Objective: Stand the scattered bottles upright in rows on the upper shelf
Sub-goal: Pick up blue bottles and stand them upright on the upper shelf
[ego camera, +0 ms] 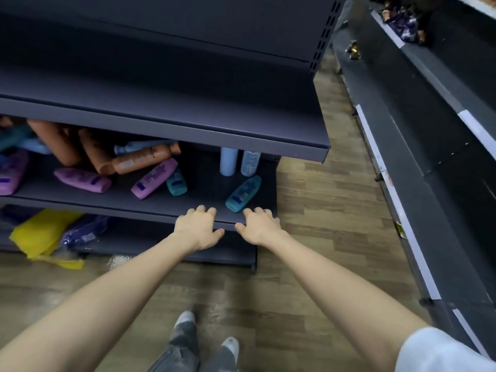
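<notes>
Scattered bottles lie on the middle shelf [112,202]: orange bottles [142,159], purple bottles [154,178], a small teal one [176,183], and a teal bottle [243,194] lying near the front right. Two pale blue bottles [228,161] stand upright at the back right. The upper shelf [188,103] above them is bare. My left hand [197,226] and my right hand [259,226] rest side by side on the middle shelf's front edge, fingers bent, holding no bottle. The right hand's fingertips are just in front of the lying teal bottle.
On the bottom shelf lie a yellow bag [43,232] and purple packets [83,233]. A second dark shelving unit [418,146] runs along the right, across a narrow wooden-floored aisle [322,210]. My feet [204,342] are below.
</notes>
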The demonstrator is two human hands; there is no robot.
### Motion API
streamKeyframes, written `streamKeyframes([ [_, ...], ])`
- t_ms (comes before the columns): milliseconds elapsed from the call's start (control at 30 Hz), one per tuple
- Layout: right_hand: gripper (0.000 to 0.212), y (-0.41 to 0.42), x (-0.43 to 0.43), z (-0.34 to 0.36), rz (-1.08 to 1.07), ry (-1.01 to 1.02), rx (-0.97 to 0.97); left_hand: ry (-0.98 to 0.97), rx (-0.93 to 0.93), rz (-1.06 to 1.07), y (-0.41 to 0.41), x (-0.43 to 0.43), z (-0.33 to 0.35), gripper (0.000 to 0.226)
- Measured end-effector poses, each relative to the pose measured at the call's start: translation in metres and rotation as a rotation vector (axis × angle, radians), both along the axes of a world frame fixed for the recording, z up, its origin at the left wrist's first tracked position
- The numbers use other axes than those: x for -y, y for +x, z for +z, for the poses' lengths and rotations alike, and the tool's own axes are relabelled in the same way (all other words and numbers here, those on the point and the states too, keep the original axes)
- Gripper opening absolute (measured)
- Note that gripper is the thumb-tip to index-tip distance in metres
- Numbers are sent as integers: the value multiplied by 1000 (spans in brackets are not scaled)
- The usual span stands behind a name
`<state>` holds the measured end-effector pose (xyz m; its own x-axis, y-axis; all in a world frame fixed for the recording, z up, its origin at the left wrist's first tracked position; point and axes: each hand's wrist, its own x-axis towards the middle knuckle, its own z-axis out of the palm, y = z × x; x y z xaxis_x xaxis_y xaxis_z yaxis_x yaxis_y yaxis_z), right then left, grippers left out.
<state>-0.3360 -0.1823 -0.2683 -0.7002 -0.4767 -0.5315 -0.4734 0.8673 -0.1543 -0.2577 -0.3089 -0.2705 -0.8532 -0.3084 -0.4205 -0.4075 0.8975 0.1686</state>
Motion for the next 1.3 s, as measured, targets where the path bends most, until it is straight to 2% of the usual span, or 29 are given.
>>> streamKeyframes([
  [433, 52, 9, 16, -50, 1, 104, 112, 80, 97, 59, 6, 17, -56, 57],
  [800, 54, 1, 33, -96, -29, 63, 147, 106, 117, 17, -4, 30, -115, 58],
  [1133, 63, -24, 39, -140, -115, -46, 91, 45, -92, -9, -31, 56, -153, 54],
  [1300, 61, -40, 40, -154, -130, -114, 9, 87, -230, 32, -44, 57, -173, 48],
])
